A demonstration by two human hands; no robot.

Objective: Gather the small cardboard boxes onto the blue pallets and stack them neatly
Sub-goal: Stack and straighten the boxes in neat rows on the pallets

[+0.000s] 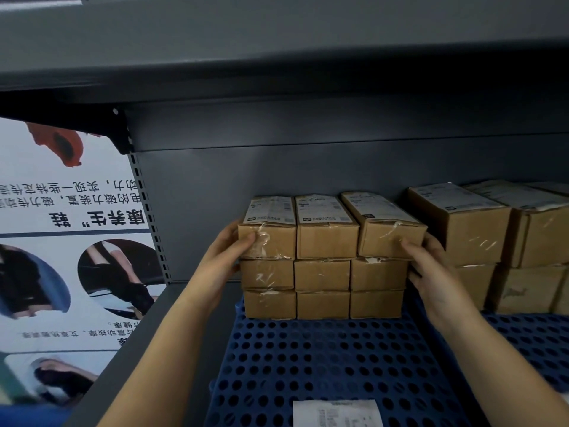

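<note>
With the left hand [237,248] pressed flat on the stack's left side and the right hand [426,260] gripping the skewed top-right box [388,224] (it overhangs), swivel it square on the blue pallet [323,359].

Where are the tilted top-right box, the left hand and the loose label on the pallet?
tilted top-right box [388,238]: head view, front cardboard face.
left hand [229,252]: head view, back of the hand.
loose label [337,413]: head view, middle of the white paper.
</note>
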